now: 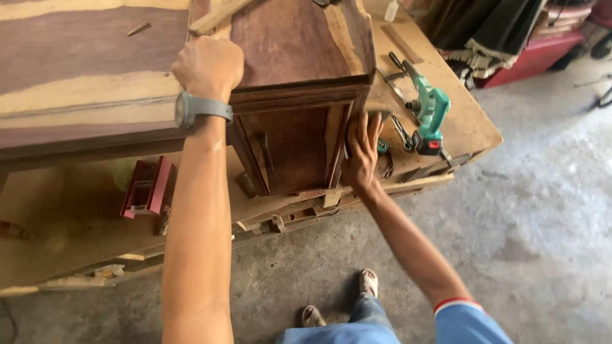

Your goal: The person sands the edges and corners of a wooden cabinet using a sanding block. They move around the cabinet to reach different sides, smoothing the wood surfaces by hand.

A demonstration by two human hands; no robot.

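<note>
A dark reddish wooden cabinet piece [299,89] stands on the workbench [70,223], its open underside facing me. My left hand [207,67], with a grey watch at the wrist, is closed over the cabinet's top left corner. My right hand [362,153] presses against the cabinet's right side panel, fingers spread upward over what looks like a small sanding pad, mostly hidden under the palm.
A green cordless drill [429,114] and a clamp lie on the bench to the right. A red metal tool [148,188] rests at the left under a large striped wood panel [83,76]. A wood strip [217,16] lies on top. Concrete floor lies below.
</note>
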